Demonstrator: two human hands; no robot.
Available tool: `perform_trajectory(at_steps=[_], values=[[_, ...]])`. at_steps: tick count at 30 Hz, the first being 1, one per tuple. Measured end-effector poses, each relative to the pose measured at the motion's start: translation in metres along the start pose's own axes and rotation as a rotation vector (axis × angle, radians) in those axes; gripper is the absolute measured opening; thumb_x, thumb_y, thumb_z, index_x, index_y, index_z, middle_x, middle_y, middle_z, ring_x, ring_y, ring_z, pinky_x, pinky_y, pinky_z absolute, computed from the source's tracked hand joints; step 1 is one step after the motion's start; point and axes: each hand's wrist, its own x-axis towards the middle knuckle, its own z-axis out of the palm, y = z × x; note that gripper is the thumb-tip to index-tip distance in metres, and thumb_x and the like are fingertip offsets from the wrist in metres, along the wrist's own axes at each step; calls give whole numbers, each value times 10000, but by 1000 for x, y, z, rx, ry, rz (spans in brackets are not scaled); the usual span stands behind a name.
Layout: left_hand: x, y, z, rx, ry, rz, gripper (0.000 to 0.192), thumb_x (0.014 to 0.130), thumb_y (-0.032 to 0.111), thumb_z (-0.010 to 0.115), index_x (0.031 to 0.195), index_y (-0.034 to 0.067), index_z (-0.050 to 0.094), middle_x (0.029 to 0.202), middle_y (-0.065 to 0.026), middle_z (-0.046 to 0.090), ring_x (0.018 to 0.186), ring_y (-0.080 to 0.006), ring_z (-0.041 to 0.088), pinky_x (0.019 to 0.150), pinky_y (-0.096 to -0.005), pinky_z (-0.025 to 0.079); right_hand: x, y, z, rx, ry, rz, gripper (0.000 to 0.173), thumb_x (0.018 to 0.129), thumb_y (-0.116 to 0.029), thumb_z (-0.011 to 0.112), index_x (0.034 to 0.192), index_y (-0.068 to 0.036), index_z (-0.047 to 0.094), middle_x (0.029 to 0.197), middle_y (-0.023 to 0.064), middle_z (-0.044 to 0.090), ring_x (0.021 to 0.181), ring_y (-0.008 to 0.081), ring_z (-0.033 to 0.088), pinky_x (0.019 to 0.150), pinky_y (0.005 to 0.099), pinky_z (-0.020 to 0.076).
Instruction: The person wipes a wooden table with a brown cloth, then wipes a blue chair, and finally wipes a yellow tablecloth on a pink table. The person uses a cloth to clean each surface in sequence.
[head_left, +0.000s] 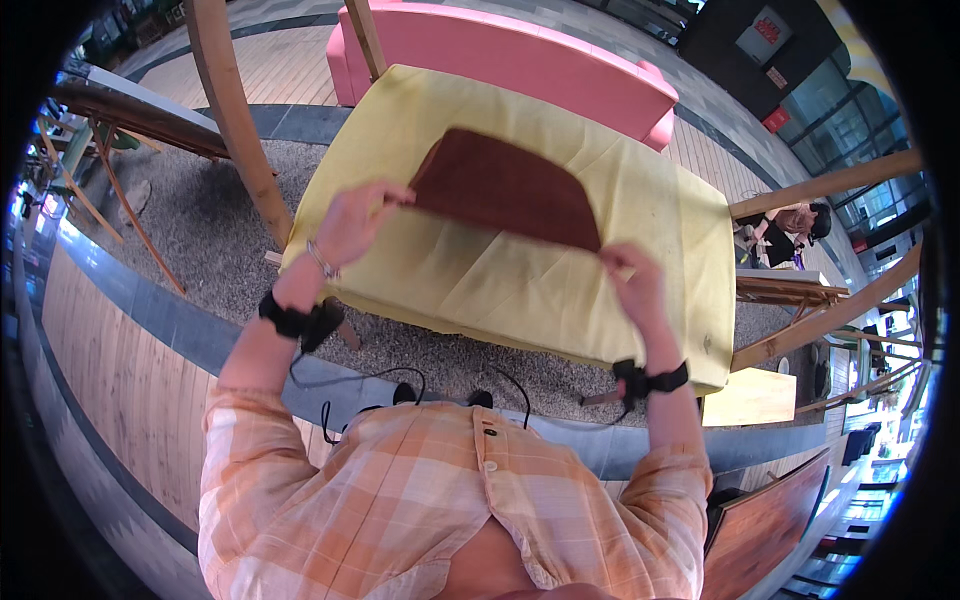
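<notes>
A dark brown cloth (510, 187) is stretched between my two hands over a table draped with a pale yellow cloth (660, 300). My left hand (356, 221) pinches the brown cloth's near left corner. At its near right corner, my right hand (634, 281) grips between thumb and fingers. The near edge of the brown cloth looks raised above the table, with a shadow under it; whether its far edge rests on the yellow cloth I cannot tell. Both hands are slightly blurred. Black straps with small devices circle both forearms.
Wooden posts (240, 127) rise at the table's left and right sides. A pink sofa (510, 60) stands beyond the far edge. Black cables (390, 369) hang near my waist. Gravel (247, 247) lies around the table, and a light wooden board (750, 397) is at the near right.
</notes>
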Motion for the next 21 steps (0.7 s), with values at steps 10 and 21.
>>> perform_trajectory(at_steps=[10,21], values=[[-109,-36,48,10,-193,-240,120,899,115,651,994,48,680,915,-164,696,853,-362,668,783,-415,534,-98,44,69,-23,-354,257,180,863,-191,747,972,-48,759,948,164,732,884,343,702,791,411,556],[39,-107,89,182,89,-468,380,895,256,704,1181,23,611,1018,-184,717,955,-362,695,838,-445,551,71,95,87,26,11,258,474,933,-315,723,1258,15,622,1025,175,740,864,232,725,769,344,554]])
